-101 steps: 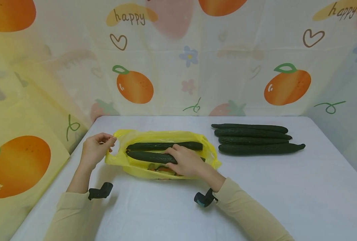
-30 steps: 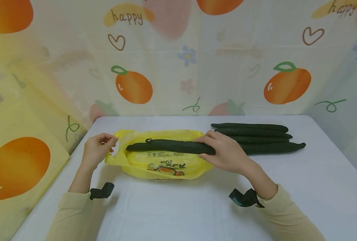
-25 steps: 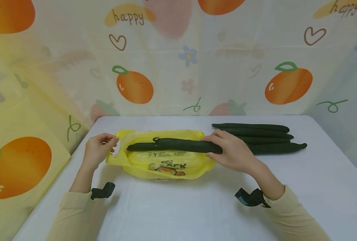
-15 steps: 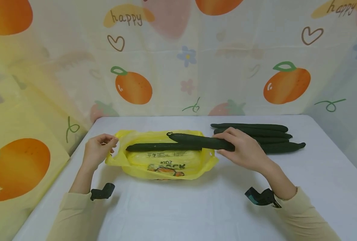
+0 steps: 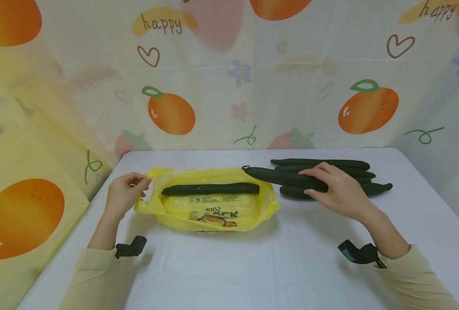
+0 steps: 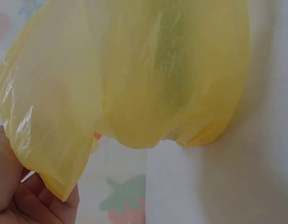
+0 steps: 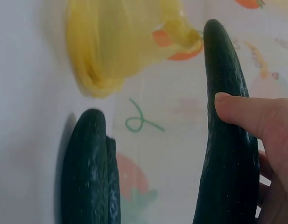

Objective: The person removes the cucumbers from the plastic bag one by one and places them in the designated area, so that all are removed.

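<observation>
On the desk (image 5: 229,267), the left hand (image 5: 122,196) pinches the thin, floppy yellow bag (image 5: 214,211). Right of the bag, the right hand (image 5: 339,193) wraps its grip around a lifted cucumber (image 5: 280,176) near its middle; it looks stiff, fairly heavy and bumpy-skinned. Beyond lies the cucumber pile (image 5: 353,165).

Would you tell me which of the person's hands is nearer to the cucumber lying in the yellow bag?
Left. The left hand pinches the yellow bag at its handle, just beside that cucumber; the right hand is past the bag's other end, gripping another cucumber over the pile.
</observation>
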### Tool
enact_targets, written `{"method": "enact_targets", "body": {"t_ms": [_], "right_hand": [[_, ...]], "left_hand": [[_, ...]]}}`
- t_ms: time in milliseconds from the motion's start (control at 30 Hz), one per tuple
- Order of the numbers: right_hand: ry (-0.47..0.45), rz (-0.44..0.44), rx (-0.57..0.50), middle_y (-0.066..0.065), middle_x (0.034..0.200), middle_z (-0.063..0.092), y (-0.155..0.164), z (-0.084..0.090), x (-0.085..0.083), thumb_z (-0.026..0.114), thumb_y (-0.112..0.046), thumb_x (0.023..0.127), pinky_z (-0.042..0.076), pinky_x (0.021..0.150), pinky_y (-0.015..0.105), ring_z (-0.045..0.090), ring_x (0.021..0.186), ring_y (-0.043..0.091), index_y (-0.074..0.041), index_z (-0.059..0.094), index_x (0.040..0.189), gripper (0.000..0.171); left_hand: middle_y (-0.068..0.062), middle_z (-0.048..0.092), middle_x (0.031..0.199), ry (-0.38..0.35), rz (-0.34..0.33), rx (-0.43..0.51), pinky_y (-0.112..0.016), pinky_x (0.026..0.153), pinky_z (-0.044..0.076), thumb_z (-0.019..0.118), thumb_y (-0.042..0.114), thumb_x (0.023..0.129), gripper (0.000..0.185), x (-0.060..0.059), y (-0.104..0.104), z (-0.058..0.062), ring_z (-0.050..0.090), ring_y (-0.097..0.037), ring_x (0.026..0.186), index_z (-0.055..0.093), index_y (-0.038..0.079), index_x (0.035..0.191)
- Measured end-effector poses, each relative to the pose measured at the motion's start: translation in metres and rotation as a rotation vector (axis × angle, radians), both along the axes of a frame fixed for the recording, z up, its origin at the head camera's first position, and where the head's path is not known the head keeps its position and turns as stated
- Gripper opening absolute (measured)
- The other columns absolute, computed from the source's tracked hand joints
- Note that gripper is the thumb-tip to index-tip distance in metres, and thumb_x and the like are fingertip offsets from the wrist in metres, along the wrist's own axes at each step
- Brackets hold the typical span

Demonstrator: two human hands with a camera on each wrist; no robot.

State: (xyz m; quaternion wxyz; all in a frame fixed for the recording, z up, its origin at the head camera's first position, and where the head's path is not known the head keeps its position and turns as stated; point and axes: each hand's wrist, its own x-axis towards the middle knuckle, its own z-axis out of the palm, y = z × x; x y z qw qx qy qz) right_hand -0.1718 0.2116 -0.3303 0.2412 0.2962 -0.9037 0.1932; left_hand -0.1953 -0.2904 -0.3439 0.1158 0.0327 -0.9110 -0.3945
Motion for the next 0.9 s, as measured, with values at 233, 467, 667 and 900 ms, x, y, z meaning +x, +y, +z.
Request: {"method": "enact_targets", "body": {"t_ms": [233, 467, 667, 900], "right_hand": [[0.001, -0.03, 0.013, -0.007, 0.089, 0.055, 0.021, 0.002, 0.0, 0.08, -0.014, 0.068, 0.035, 0.049, 0.02, 0.04, 0.063, 0.004, -0.021, 0.063, 0.111, 0.047], [-0.024, -0.049, 0.036, -0.004, 0.089, 0.056, 0.038, -0.004, -0.001, 0.08, -0.013, 0.068, 0.034, 0.044, 0.019, 0.042, 0.061, 0.005, -0.019, 0.063, 0.111, 0.047], [-0.026, -0.05, 0.059, -0.001, 0.089, 0.058, 0.05, -0.013, -0.002, 0.08, -0.011, 0.067, 0.041, 0.051, 0.024, 0.05, 0.068, 0.011, -0.016, 0.064, 0.109, 0.045], [-0.07, -0.043, 0.088, 0.001, 0.092, 0.059, 0.063, -0.025, -0.003, 0.079, -0.011, 0.068, 0.041, 0.05, 0.021, 0.052, 0.067, 0.011, -0.015, 0.063, 0.11, 0.045]], "left_hand": [[-0.003, 0.063, 0.073, 0.002, 0.001, 0.003, -0.023, 0.045, 0.048, 0.061, 0.034, 0.088, 0.029, 0.0, -0.001, 0.0, 0.06, -0.011, 0.055, 0.066, 0.005, 0.094], [-0.014, 0.065, 0.08, 0.001, -0.006, -0.001, -0.023, 0.045, 0.047, 0.06, 0.034, 0.088, 0.031, 0.0, -0.002, 0.0, 0.062, -0.016, 0.058, 0.066, 0.005, 0.094], [-0.016, 0.065, 0.081, 0.004, 0.0, -0.007, -0.023, 0.045, 0.047, 0.06, 0.034, 0.088, 0.03, -0.001, -0.003, 0.0, 0.064, -0.025, 0.063, 0.066, 0.006, 0.093], [-0.016, 0.065, 0.081, 0.017, -0.001, -0.014, -0.023, 0.045, 0.047, 0.06, 0.033, 0.088, 0.028, -0.002, -0.004, -0.001, 0.064, -0.024, 0.06, 0.066, 0.006, 0.092]]}}
